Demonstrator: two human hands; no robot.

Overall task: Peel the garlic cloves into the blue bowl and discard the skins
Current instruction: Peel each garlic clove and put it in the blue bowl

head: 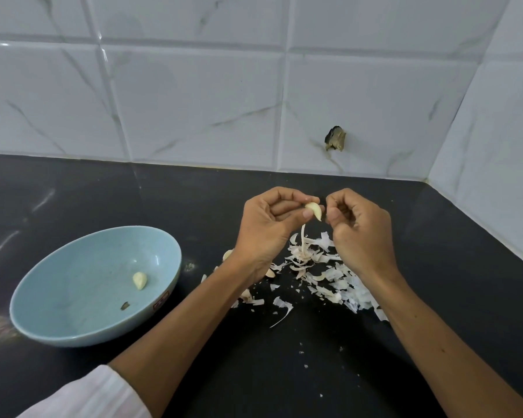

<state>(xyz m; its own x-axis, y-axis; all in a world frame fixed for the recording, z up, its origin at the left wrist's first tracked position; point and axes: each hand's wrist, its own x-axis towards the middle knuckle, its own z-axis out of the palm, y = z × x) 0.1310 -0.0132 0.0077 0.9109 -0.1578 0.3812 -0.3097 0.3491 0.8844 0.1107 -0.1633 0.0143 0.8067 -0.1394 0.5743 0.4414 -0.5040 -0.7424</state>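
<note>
Pinching garlic clove (314,210), left hand (266,227) grip (right hand (360,233) curled beside, hold unclear) over skins (329,276), bowl (88,273) well apart

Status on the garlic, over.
Left grip pinches pale garlic clove, skin strip dangling. Right grip curled at its tip, hold unclear. One peeled clove in round blue bowl. Nothing blocks bowl.

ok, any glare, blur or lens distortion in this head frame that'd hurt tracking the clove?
Head view: wide-angle bowing bends the tile grout lines; light soft, shadows faint; pale glare streaks on the black countertop at left; garlic clove between left hand and right hand reads sharp, no motion smear.
</note>
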